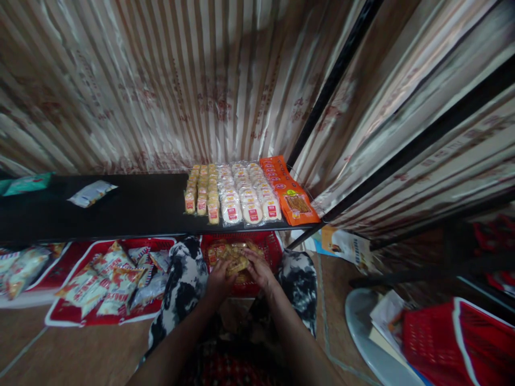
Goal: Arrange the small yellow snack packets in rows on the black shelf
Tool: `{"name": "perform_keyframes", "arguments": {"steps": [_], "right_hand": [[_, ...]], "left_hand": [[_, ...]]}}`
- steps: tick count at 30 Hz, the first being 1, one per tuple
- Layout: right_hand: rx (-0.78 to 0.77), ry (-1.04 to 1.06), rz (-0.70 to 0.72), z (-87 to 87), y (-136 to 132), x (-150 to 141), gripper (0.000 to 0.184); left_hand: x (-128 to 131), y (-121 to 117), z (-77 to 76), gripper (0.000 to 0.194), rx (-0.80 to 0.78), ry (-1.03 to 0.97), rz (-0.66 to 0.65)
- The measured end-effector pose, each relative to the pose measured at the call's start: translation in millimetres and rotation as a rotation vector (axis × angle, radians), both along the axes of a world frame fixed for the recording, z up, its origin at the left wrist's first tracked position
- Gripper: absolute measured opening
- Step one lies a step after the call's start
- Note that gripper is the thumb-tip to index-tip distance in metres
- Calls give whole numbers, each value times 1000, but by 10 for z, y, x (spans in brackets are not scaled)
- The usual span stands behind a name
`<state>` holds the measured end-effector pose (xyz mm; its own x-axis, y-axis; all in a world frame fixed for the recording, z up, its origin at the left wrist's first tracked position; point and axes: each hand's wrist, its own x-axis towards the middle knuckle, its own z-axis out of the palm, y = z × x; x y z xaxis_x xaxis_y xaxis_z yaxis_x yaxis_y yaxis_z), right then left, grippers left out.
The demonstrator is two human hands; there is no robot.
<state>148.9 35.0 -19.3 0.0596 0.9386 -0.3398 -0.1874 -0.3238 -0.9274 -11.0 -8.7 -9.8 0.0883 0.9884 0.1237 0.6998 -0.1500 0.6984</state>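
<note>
Between my knees stands a red basket (276,252) with several small yellow-wrapped snack packs (219,249) inside. Just over it, my left hand (219,277) closes round a yellow snack pack (238,264) from the left. My right hand (260,269) grips the same packs from the right, fingers bent over them. How many packs are between the hands I cannot tell. Above, on the black shelf (132,209), rows of matching yellow packs (201,193) stand beside rows of round white wrapped crackers (245,195).
An orange snack bag (289,190) lies at the shelf's right end, by a black post. A white packet (92,193) and a green packet (28,184) lie further left. Red baskets of snack bags (116,281) sit at left. Another red basket (450,343) is at lower right.
</note>
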Motion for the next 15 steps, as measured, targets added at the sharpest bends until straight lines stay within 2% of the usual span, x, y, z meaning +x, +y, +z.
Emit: {"name": "perform_keyframes", "arguments": {"steps": [6, 15], "right_hand": [[-142, 124, -60, 35, 2, -37, 30], [-149, 219, -132, 165, 9, -153, 22]], "left_hand": [[-19, -35, 43, 37, 77, -39, 43], [-29, -31, 180, 34, 87, -105, 108]]}}
